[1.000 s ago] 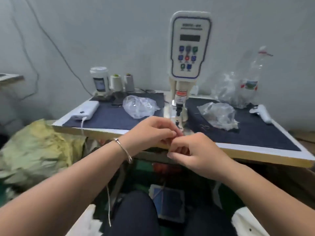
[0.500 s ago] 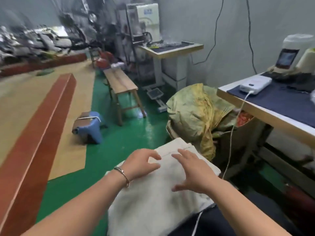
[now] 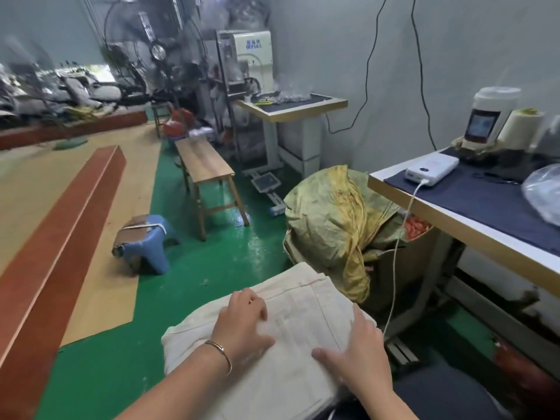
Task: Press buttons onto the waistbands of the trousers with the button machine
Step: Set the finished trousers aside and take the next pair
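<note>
Trousers (image 3: 291, 338), cream and folded in a stack, lie low at the person's side above the green floor (image 3: 194, 268). The left hand (image 3: 242, 324) rests on top of them, fingers loosely bent, gripping nothing. The right hand (image 3: 360, 353) lies flat on their right edge, fingers straight. Just beyond stands a yellow sack (image 3: 333, 219), and the table (image 3: 454, 225) is to the right.

Head view looks down-left, close over cream trousers (image 3: 272, 344).
</note>
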Demonstrator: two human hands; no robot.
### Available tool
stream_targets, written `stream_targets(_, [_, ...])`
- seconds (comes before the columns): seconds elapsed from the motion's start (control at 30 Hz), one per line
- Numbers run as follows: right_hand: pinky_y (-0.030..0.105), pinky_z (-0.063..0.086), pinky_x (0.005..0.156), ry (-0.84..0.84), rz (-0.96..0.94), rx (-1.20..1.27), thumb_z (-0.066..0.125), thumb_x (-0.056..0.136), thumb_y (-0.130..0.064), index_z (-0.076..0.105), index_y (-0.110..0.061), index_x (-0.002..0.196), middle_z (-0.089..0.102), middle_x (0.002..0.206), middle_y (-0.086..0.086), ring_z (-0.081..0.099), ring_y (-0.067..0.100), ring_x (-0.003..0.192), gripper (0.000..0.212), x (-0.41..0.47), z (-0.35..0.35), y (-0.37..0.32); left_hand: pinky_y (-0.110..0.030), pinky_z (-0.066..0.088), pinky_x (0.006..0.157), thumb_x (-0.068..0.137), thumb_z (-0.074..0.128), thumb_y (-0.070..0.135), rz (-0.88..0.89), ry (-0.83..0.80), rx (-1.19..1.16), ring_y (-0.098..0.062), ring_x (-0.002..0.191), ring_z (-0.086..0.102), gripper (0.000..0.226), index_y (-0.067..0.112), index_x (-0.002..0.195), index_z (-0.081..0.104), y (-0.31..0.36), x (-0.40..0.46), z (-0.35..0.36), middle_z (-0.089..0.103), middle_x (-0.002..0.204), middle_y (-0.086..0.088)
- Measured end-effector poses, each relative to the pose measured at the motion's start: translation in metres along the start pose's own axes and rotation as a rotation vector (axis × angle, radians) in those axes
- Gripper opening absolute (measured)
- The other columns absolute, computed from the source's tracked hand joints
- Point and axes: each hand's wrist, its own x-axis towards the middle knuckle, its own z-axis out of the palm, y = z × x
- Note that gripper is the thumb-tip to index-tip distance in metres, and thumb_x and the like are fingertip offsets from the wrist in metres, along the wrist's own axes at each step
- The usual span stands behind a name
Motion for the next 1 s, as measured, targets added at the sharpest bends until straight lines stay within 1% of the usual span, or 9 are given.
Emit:
stream_targets(0.1, [0.035, 0.044, 0.096, 0.004, 0.099, 0.103, 0.070, 0.059, -0.064, 0.031, -0.026, 0.143, 0.046, 0.138, -0.007, 0.045, 0.017, 0.126, 0.101, 0.001, -0.002, 0.002, -0.032, 0.035, 0.097, 0.060, 0.072, 0.066, -0.088, 0.022, -0.069, -0.014, 0.123, 0.037, 0.084, 0.035, 0.131, 0.037, -0.004, 0.006, -0.003, 0.039, 0.126, 0.013])
stream_targets(0.2, [0.033, 0.046, 0.074, 0.207, -0.186, -0.165, 0.072, 0.067, -0.053, 0.056, -0.027, 0.112, 0.050, 0.099, -0.009, 0.054, 0.018, 0.099, 0.054, -0.004, -0.003, 0.000, -0.029, 0.038, 0.089, 0.063, 0.074, 0.062, -0.027, 0.016, -0.031, -0.015, 0.113, 0.043, 0.079, 0.035, 0.131, 0.043, -0.006, 0.013, -0.014, 0.041, 0.112, 0.010])
stream_targets(0.27, [0.034, 0.043, 0.061, 0.349, -0.381, -0.238, 0.083, 0.058, -0.035, 0.063, -0.023, 0.090, 0.047, 0.086, -0.004, 0.053, 0.023, 0.079, 0.039, -0.009, -0.003, 0.002, -0.029, 0.039, 0.090, 0.066, 0.075, 0.056, 0.021, 0.016, -0.037, -0.016, 0.112, 0.040, 0.077, 0.038, 0.134, 0.043, -0.005, 0.011, -0.012, 0.038, 0.115, 0.009])
stream_targets(0.43, [0.031, 0.040, 0.056, 0.474, -0.606, -0.243, 0.085, 0.042, -0.002, 0.066, -0.014, 0.076, 0.056, 0.082, 0.004, 0.055, 0.027, 0.068, 0.041, -0.016, -0.006, -0.004, -0.033, 0.029, 0.102, 0.075, 0.067, 0.055, 0.111, 0.132, 0.171, -0.014, 0.128, 0.035, 0.078, 0.040, 0.142, 0.031, 0.003, 0.004, 0.006, 0.037, 0.138, 0.013])
stream_targets(0.57, [0.029, 0.040, 0.041, 0.424, -0.712, -0.169, 0.076, 0.042, 0.010, 0.053, -0.016, 0.087, 0.058, 0.081, 0.008, 0.054, 0.029, 0.061, 0.057, -0.023, -0.007, -0.006, -0.034, 0.037, 0.091, 0.065, 0.073, 0.061, -0.022, 0.017, 0.123, -0.017, 0.113, 0.049, 0.070, 0.033, 0.122, 0.045, 0.002, 0.015, -0.007, 0.051, 0.120, 0.010])
stream_targets(0.67, [0.027, 0.034, 0.032, 0.356, -0.641, -0.139, 0.081, 0.042, 0.007, 0.045, -0.025, 0.094, 0.063, 0.097, 0.008, 0.059, 0.025, 0.062, 0.070, -0.027, -0.009, -0.006, -0.031, 0.037, 0.074, 0.059, 0.076, 0.060, -0.036, -0.015, 0.154, -0.017, 0.085, 0.054, 0.052, 0.030, 0.088, 0.046, 0.007, 0.021, -0.019, 0.055, 0.087, 0.012])
stream_targets(0.77, [0.029, 0.032, 0.031, 0.327, -0.556, -0.069, 0.078, 0.047, 0.009, 0.044, -0.028, 0.097, 0.061, 0.102, 0.007, 0.055, 0.024, 0.051, 0.071, -0.024, -0.007, -0.002, -0.033, 0.028, 0.053, 0.064, 0.071, 0.040, 0.046, -0.008, 0.073, -0.019, 0.064, 0.042, 0.040, 0.016, 0.065, 0.039, 0.011, 0.017, -0.021, 0.044, 0.066, 0.004])
stream_targets(0.9, [0.034, 0.037, 0.048, 0.259, -0.430, 0.039, 0.064, 0.071, 0.003, 0.037, -0.033, 0.106, 0.055, 0.112, 0.003, 0.055, 0.030, 0.063, 0.057, -0.020, -0.004, 0.003, -0.033, 0.035, 0.065, 0.061, 0.067, 0.033, 0.143, -0.150, -0.229, -0.017, 0.073, 0.046, 0.028, 0.014, 0.071, 0.048, 0.003, 0.007, -0.026, 0.049, 0.078, 0.000])
stream_targets(1.0, [0.036, 0.044, 0.067, 0.146, -0.190, 0.136, 0.057, 0.086, -0.022, 0.036, -0.034, 0.116, 0.054, 0.114, -0.005, 0.058, 0.026, 0.085, 0.039, -0.014, -0.005, 0.007, -0.028, 0.035, 0.064, 0.056, 0.069, 0.033, 0.095, -0.247, -0.335, -0.012, 0.073, 0.045, 0.032, 0.022, 0.078, 0.049, -0.004, -0.002, -0.034, 0.048, 0.079, 0.008])
